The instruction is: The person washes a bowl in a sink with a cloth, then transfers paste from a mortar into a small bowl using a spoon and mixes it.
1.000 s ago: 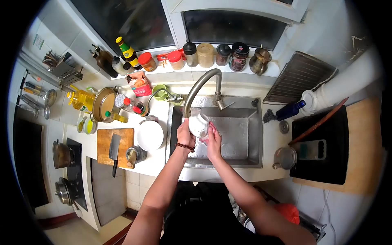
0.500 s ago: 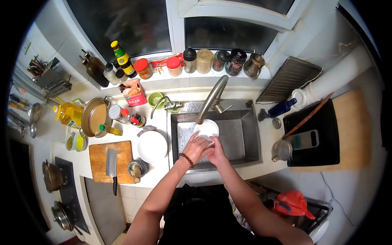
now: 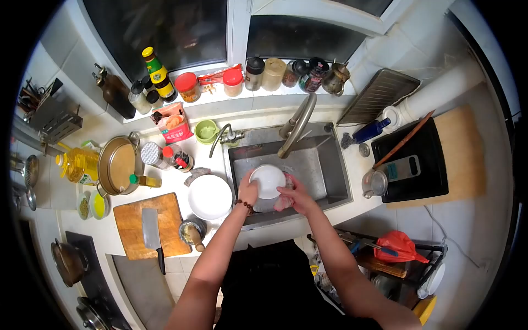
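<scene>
Over the left half of the steel sink (image 3: 334, 175), a small white bowl (image 3: 268, 181) is held up, its round white face toward me. My left hand (image 3: 248, 190) grips the bowl's left edge, with a beaded bracelet at the wrist. My right hand (image 3: 297, 197) is at the bowl's lower right, its fingers closed on a limp pinkish wet piece (image 3: 283, 202); whether it is cloth or food I cannot tell. The faucet (image 3: 297, 126) arches above, its spout end behind and right of the bowl. Left of the sink sits a white plate (image 3: 210, 197).
A cleaver (image 3: 150, 228) lies on the wooden cutting board (image 3: 125, 220), its handle over the counter edge. Beside it stands a mortar with a pestle (image 3: 193, 234). A large pot (image 3: 118, 165) and bottles stand further left. A black tray (image 3: 434, 170) is right of the sink.
My hands have moved apart, the left to the bowl's left edge. The pinkish piece has come into view at my right hand. The spout end now lies further right of the bowl.
</scene>
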Demonstrator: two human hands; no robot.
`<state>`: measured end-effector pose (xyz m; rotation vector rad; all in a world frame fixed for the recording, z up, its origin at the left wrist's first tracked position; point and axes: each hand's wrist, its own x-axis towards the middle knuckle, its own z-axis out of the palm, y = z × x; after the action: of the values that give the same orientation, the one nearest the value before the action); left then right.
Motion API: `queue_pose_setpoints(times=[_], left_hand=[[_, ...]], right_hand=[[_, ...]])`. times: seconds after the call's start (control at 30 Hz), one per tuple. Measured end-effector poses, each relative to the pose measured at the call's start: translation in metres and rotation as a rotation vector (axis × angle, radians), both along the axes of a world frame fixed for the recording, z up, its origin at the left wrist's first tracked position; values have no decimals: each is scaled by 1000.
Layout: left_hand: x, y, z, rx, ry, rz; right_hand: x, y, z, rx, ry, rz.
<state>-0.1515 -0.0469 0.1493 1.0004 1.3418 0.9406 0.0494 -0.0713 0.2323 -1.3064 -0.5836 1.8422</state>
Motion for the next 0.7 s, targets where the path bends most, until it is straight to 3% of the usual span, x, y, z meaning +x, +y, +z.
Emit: queue_pose_setpoints(times=[0.17,0.23,0.3,0.37,0.47,0.53,0.57,0.63,0.7], left_hand=[[-2,-5,28,-75,73,244],[-4,-8,19,37,158,209],[3,-11,13,305,381,222],[12,-11,45,305,434,241],[20,-4,54,342,505,252],[27,-2,59,337,528,273],[30,-3,61,339,541,287],[37,-5,73,364,538,278],[51,-8,87,390,579,302]], right_hand=[[15,15,-16,82,-11,-109],[11,27,-2,-58,-28,-56],[10,37,-29,-75,0,-117],[3,39,-40,-101,27,-174],[-10,44,-26,-54,189,-226],[-16,41,-12,510,-217,55],[-18,41,-5,506,-206,64],[-20,45,8,1159,-877,329],[-20,48,-3,1058,-959,432]])
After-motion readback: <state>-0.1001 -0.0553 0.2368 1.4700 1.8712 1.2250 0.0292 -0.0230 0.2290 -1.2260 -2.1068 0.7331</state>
